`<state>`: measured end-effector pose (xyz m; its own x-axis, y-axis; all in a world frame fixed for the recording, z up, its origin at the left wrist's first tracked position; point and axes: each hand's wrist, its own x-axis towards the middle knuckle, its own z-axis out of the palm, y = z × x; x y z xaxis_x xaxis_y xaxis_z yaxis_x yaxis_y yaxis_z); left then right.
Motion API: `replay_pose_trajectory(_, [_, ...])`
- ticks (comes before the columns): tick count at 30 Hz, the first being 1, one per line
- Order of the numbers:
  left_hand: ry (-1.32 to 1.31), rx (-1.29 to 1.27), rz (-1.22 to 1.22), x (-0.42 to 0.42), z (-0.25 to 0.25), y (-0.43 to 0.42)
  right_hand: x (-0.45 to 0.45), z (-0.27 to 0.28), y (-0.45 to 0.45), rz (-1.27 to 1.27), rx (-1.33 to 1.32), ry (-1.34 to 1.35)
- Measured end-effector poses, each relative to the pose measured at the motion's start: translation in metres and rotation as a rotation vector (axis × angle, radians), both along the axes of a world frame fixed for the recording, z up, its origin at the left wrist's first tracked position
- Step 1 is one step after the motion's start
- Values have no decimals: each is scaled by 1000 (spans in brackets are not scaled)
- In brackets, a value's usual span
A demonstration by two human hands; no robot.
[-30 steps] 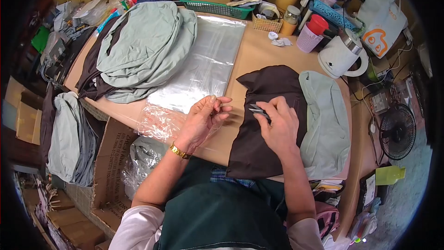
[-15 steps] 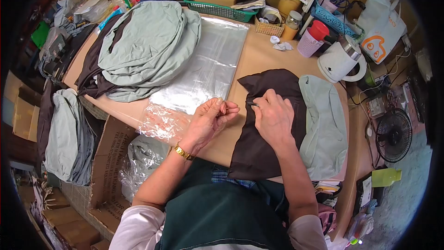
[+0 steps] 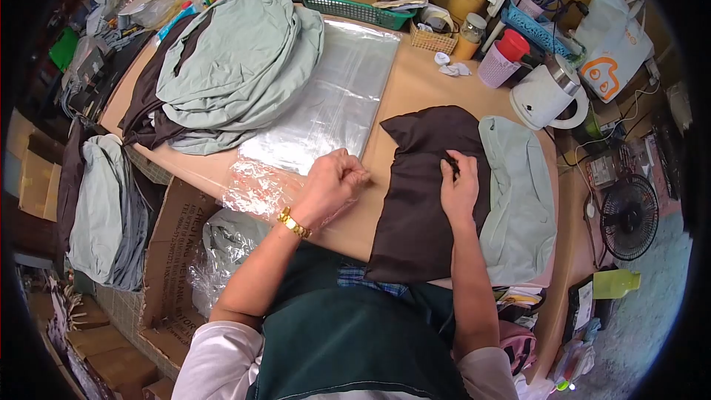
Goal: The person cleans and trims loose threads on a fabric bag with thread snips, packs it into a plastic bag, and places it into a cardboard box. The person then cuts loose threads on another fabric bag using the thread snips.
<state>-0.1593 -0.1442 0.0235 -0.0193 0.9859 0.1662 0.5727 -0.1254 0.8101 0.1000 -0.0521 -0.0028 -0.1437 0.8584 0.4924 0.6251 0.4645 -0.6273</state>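
My left hand (image 3: 337,181), a gold watch at its wrist, is closed in a loose fist above the table beside the clear plastic bags (image 3: 348,89). Whatever its fingers hold, if anything, is hidden. My right hand (image 3: 462,189) is over the dark brown cloth piece (image 3: 415,207), fingers curled round a small black object (image 3: 454,167) that looks like a little tool; most of it is covered. Right of the brown cloth lies a folded pale green cloth piece (image 3: 516,207), edge against it.
A heap of pale green and brown cloth (image 3: 229,67) covers the table's left part. Below it stands an open cardboard box (image 3: 174,274) with plastic-wrapped cloth. At the back right are a white kettle (image 3: 544,96), a pink cup (image 3: 498,67) and a green basket (image 3: 355,12).
My hands have moved apart: the right went right over the brown cloth, turning, and the left shifted slightly left and closed further. The cloths lie as before.
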Motion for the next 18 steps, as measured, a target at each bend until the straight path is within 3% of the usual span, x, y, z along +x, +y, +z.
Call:
replay_pose_trajectory(1, [-249, -94, 10, -2, 0, 0, 2, 1, 1, -30, -54, -52])
replay_pose_trajectory(2, [-248, -91, 10, 0, 0, 1, 2, 1, 2, -30, -51, -51])
replay_pose_trajectory(4, [-892, -217, 56, 9, 2, 0, -5, 7, 1, -42, -58, 53])
replay_pose_trajectory(5, [-892, -211, 57, 10, 3, 0, -6, 11, -1, -38, -53, 54])
replay_pose_trajectory(7, [-1376, -375, 13, 12, 3, -2, -11, 36, -16, 39, -144, -31])
replay_pose_trajectory(13, [-1366, -240, -14, 16, 8, -7, -41, 93, -55, 215, 169, -266])
replay_pose_trajectory(18, [-1315, -240, 30, 17, 11, -9, -54, 105, -60, 247, 236, -374])
